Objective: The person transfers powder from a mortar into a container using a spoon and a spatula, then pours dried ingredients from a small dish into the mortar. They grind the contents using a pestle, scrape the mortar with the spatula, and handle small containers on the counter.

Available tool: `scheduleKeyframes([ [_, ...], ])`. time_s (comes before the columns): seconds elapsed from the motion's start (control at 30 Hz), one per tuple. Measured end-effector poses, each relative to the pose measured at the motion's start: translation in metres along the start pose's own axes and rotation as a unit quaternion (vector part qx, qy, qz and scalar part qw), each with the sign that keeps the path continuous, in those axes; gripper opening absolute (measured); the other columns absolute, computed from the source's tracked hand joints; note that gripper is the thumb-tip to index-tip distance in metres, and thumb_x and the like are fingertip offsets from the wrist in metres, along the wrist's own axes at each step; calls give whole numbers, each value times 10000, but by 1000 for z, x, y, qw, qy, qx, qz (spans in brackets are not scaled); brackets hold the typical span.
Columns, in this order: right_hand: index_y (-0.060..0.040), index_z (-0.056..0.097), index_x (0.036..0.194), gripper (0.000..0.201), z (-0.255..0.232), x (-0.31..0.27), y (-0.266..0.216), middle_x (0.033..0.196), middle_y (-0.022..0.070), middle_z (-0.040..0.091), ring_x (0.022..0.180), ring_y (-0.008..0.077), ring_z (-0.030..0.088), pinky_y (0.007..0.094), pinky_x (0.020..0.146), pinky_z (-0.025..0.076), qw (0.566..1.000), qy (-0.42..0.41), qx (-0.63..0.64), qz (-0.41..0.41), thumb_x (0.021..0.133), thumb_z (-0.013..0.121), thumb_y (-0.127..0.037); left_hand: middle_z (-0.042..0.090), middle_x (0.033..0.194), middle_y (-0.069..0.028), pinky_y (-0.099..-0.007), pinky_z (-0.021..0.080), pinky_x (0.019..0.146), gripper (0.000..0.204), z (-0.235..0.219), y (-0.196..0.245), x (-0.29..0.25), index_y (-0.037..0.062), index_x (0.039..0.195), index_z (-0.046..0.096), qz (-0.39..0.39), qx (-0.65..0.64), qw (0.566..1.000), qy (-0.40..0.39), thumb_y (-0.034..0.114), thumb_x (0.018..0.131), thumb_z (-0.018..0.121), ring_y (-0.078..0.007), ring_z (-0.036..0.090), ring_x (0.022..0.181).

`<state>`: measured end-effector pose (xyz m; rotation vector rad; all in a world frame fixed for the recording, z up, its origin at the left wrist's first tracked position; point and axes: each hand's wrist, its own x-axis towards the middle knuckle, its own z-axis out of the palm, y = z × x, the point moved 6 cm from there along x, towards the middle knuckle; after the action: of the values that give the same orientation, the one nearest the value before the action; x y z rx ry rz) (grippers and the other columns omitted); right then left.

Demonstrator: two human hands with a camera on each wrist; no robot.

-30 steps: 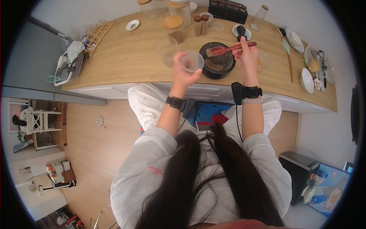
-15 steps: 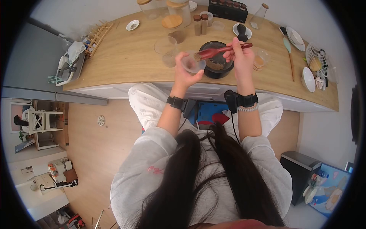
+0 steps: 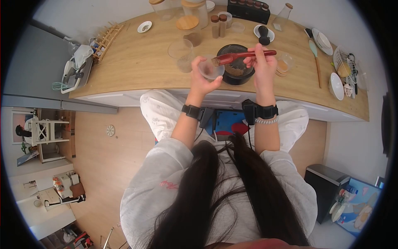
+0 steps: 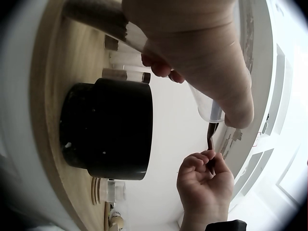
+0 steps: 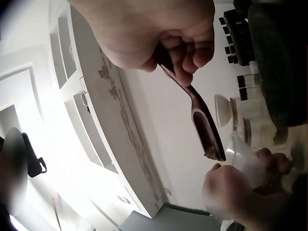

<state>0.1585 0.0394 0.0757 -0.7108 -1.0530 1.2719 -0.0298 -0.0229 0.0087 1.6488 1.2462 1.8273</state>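
left hand (image 3: 202,84): fingers curl round clear cup (image 3: 212,72) | right hand (image 3: 264,68): fingers pinch red scoop (image 3: 233,57), tip at cup's mouth | black pot (image 4: 120,130): near counter's (image 3: 124,74) front edge

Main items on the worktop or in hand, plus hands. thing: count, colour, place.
scoop: 1, dark red, tip at cup
cup: 1, translucent, in left hand
pot: 1, black, centre
spice bottles: 2, brown caps, behind pot
wood-lidded jars: 3+, clear, back left
spice rack: 1, black, back
flask: 1, clear, back right
spatula: 1, mint, right
left hand: 1, bare, holding cup
right hand: 1, bare, holding scoop
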Motion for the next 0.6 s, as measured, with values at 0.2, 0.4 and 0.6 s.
scheduleKeyframes([
  [0.2, 29, 614, 849, 304, -5, -1, 1, 625, 67, 593, 531, 90, 533, 198, 491, 403, 1000, 11, 26, -4, 927, 537, -254, 552, 746, -71, -295, 463, 634, 729, -1, 2, 1, 70, 1143, 342, 15, 18, 1000, 17, 299, 597, 768, -185, 548, 667],
  [0.4, 28, 614, 853, 313, -5, -7, 1, 647, 69, 594, 553, 98, 536, 205, 514, 402, 999, 24, 40, -1, 925, 539, -267, 493, 787, -50, -260, 402, 652, 743, 2, 1, -1, 83, 1160, 312, 2, -1, 1000, -4, 350, 639, 769, -136, 479, 713],
  [0.6, 21, 610, 870, 310, -6, -10, 3, 664, 69, 594, 583, 103, 538, 214, 542, 402, 999, 13, 42, -5, 929, 531, -273, 532, 725, -73, -296, 459, 627, 726, 1, 3, 1, 67, 1139, 338, 34, 22, 999, 12, 282, 595, 768, -186, 539, 658],
])
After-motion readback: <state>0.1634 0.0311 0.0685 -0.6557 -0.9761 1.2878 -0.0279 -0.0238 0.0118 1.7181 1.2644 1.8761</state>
